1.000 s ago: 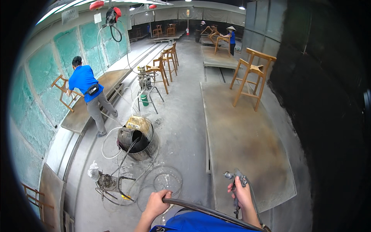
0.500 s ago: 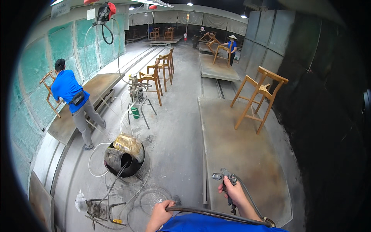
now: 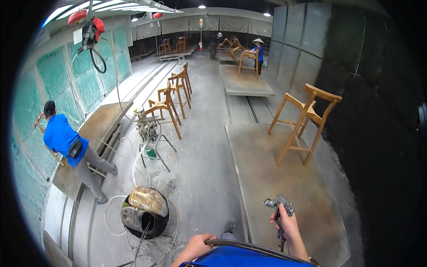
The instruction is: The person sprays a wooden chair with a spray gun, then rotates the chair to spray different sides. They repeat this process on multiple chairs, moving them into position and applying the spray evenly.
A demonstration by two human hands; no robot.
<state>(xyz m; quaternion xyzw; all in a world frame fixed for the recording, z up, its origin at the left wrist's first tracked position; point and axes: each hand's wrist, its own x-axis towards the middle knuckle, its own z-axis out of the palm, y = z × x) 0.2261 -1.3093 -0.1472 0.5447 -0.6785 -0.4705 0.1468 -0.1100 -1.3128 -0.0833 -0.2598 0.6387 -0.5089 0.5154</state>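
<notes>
Right hand (image 3: pixel 287 224): closed around the grip of a spray gun (image 3: pixel 278 205), nozzle pointing left, held above the near platform (image 3: pixel 284 178). Left hand (image 3: pixel 201 244): closed on the dark hose (image 3: pixel 249 246) running across the lap. Wooden stool (image 3: pixel 304 122): stood upright on the same platform, well apart from the gun. No spray visible; coating judged not yet begun on this stool. Bucket (image 3: pixel 144 216) on floor, left. Person in blue (image 3: pixel 66 142) at the wall.

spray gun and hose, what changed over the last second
The view has swung right and up: the wooden bar stool on the platform sits nearer centre. Unchanged: the right hand holds the spray gun, the left hand the hose.
</notes>
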